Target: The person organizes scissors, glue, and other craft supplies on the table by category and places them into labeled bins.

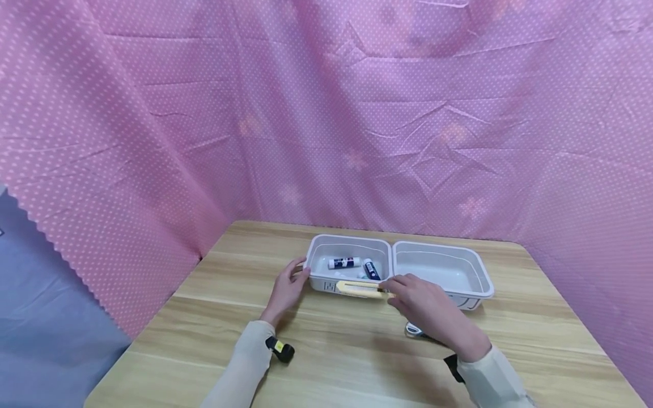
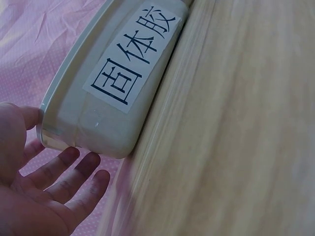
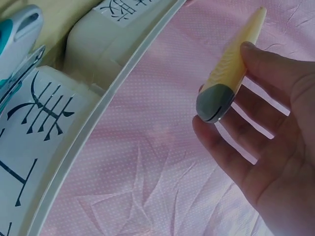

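Observation:
My left hand (image 1: pixel 287 288) holds the left end of a white plastic bin (image 2: pixel 106 135), thumb and fingers at its rim. A label with black characters is stuck on the bin's front. Inside lie a glue stick (image 1: pixel 344 263) on its side and a second glue stick (image 1: pixel 370 269), with small whitish items partly hidden by the front wall. Above that bin's front edge, my right hand (image 1: pixel 431 309) grips a yellow utility knife (image 3: pixel 229 73) with a grey end. The knife points left in the head view, clear of the bin in the right wrist view.
A second white bin (image 1: pixel 444 277) stands against the first one's right side, also labelled. On the table (image 1: pixel 326 362) before it lies a white and teal cutter (image 3: pixel 22 24), partly hidden by my right arm in the head view. A pink curtain (image 1: pixel 357 141) hangs behind.

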### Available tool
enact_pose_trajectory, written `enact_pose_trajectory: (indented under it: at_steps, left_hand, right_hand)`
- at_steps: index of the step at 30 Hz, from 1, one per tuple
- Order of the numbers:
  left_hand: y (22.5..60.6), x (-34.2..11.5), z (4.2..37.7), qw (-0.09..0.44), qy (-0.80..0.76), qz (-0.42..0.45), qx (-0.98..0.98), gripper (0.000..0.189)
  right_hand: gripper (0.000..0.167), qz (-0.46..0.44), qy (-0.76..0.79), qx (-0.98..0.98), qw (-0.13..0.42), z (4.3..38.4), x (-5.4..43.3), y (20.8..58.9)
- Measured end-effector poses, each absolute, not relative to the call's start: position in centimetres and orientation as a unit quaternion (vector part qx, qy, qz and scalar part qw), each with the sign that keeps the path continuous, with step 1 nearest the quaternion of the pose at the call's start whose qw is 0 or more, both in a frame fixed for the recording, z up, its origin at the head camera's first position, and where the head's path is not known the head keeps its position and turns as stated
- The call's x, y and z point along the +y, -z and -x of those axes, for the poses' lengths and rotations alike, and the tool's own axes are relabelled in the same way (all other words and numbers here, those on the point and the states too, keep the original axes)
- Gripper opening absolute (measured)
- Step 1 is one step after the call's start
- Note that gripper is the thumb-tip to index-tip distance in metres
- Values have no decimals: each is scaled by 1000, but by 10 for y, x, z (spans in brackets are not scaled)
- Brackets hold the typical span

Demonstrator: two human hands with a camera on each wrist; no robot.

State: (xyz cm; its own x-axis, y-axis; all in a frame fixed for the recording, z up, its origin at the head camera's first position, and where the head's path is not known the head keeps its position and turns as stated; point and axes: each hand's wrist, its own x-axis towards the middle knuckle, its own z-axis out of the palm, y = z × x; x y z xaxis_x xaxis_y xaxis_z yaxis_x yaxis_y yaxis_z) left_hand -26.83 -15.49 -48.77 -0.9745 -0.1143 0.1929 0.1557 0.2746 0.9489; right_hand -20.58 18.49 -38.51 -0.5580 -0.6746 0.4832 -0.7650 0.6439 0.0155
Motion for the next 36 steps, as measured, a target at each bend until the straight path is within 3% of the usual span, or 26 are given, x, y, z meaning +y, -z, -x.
enact_pose_trajectory:
  at_steps: [18,36]
  left_hand:
    - [489,-153,268,125,605,21,-786,48]
    - [491,-154,271,123,604,13,-787,49]
  right_hand:
    - [32,-361,-137,-895,222,243,201,384]
    - [31,-294,-187,-913,211,257,245,377]
